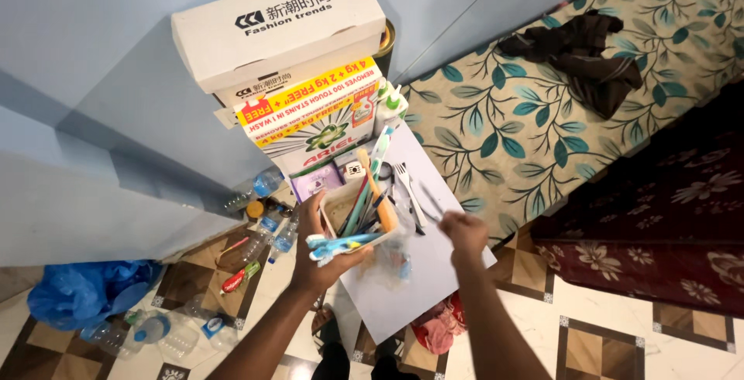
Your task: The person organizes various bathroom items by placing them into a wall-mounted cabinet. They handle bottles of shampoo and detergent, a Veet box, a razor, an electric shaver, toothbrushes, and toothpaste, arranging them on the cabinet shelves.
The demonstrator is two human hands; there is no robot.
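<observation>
My left hand (324,250) grips a small open beige box (358,208) filled with toothbrushes, pens and other thin sticks; several blue toothbrushes (337,245) lie across my fingers. My right hand (463,230) hovers just right of the box with its fingers pinched on a thin dark stick (431,201). Both hands are above a white board (418,267) that serves as a small table. On it lie white plastic forks (408,186) and a crumpled clear plastic bag (390,260).
A white shoe box (279,27) sits on a detergent carton (310,116) against the blue wall, with white bottles (390,107) beside it. Empty plastic bottles (267,229) and a blue bag (85,291) litter the tiled floor at left. A leaf-patterned mattress (558,101) holds dark cloth (585,54).
</observation>
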